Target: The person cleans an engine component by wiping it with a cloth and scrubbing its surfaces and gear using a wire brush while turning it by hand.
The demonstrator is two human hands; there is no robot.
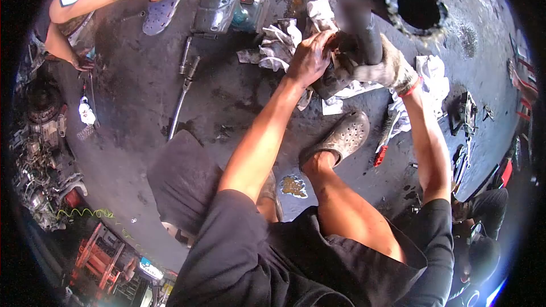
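In front of me is a dark, greasy metal part with a short black pipe standing up from it. My left hand is bare, its fingers closed on the part's left side; the fingertips are partly hidden. A dirty white work glove covers my right hand, which is wrapped around the part's right side at the pipe's base and is slightly blurred. Crumpled white rags lie beside and under the part. Behind it is a thick black tube with a rough-rimmed open end.
A cordless impact wrench and long socket extension bars lie to the left. A red-handled tool is near my right forearm. Another person's hand and clog are upper left. Engine parts and an orange-red jack line the left edge.
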